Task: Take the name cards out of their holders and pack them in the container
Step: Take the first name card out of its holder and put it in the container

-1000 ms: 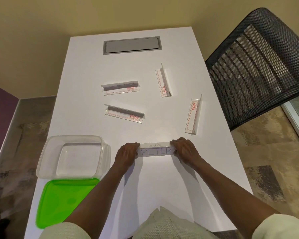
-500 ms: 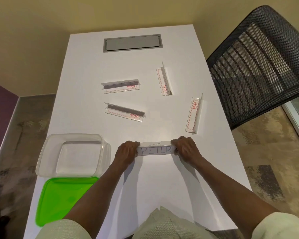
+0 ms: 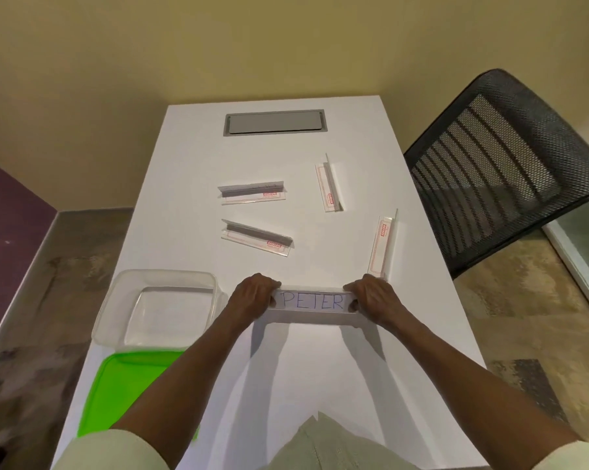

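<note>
nearest the camera, lying flat on the white table [image 3: 191, 232]: a green lid [image 3: 116, 391], just on the near side of the clear container [image 3: 116, 300]; sitting open and holding no cards, that container, at the table's left edge; just to the right of the container, gripping the left end of the "peter" name card holder [image 3: 311, 307]: the left hand [image 3: 250, 296], fingers curled over the top edge; clamping the right end of the same holder: the right hand [image 3: 371, 298], thumb pressing on the front face; holding the holder up with the handwritten face tilting toward the camera, card still sitting inside it; touching the table or lifting clear of it, cannot tell; beyond the container and to its right, standing just past the right hand: a holder by the right edge [image 3: 381, 245], lengthwise away from the camera; farther from the container, lying slanted at mid-table: a near middle holder [image 3: 255, 239]; past that, sitting almost crosswise: a far middle holder [image 3: 252, 193]; right of it, pointing away: an upper right holder [image 3: 328, 188]; farthest from the container, sitting flush in the tabletop: a grey cable hatch [image 3: 274, 123]; standing off the table's right side, well apart from the container: a black mesh chair [image 3: 496, 164].
</note>
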{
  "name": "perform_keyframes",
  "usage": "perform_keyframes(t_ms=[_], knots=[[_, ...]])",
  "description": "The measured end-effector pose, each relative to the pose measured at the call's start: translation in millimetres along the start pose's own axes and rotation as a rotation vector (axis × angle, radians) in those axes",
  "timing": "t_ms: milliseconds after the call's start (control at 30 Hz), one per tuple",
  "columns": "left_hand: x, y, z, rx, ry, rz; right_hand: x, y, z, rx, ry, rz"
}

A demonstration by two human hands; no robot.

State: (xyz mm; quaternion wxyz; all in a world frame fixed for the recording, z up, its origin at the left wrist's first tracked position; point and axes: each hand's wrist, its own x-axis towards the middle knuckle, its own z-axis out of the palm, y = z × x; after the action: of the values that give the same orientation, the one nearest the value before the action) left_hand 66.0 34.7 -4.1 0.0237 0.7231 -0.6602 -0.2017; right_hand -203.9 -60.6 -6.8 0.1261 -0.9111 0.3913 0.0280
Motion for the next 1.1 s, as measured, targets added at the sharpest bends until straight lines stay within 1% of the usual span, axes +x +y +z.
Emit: perform_keyframes(t_ms=[100,167,300,533,667,833,1033,1100], knots=[[-5,1,-13,0.004,0.043,0.020,-3,-6,-13,0.026,0.041,0.006],[-7,1,-24,0.010,0.056,0.024,-2,-11,-24,0.017,-0.009,0.047],[-13,0,-49,0.009,0.076,-0.009,1,-27,-46,0.035,0.012,0.096],[-31,-22,-91,-0.005,0.122,-0.023,10,-61,-72,0.005,0.069,0.044],[-45,-40,-109,-0.094,0.149,-0.067,15,-88,-82,-0.014,0.091,0.014],[-67,-67,-127,-0.113,0.165,-0.095,25,-123,-89,-0.029,0.116,-0.027],[-93,-111,-141,-0.175,0.134,-0.222,42,-171,-86,-0.056,0.135,-0.087],[-100,-127,-143,-0.157,0.142,-0.253,48,-189,-83,-0.067,0.124,-0.105]])
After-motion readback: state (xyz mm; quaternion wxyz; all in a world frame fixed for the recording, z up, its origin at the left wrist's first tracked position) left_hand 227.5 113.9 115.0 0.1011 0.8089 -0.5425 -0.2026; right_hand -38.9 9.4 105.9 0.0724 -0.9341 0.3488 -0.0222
